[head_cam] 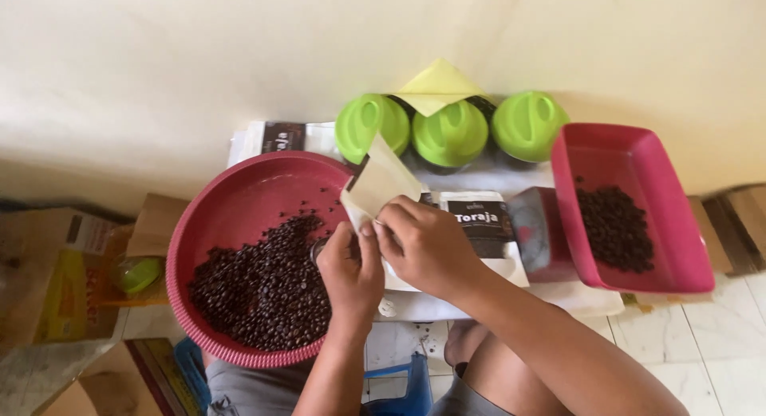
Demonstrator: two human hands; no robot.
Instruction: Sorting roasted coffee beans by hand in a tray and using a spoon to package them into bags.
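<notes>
While hands [399,252] pinch cream pouch [381,181], labelled packs [483,224] below.

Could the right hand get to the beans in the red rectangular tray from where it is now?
Probably yes, once freed. The right hand is pinching the cream pouch together with the left hand. The red rectangular tray sits open to its right, its beans uncovered, with nothing between them.

three green-lidded jars [451,133] beyond the hands, red rectangular tray [666,248] of beans to their right, cardboard boxes [48,272] far left
</notes>
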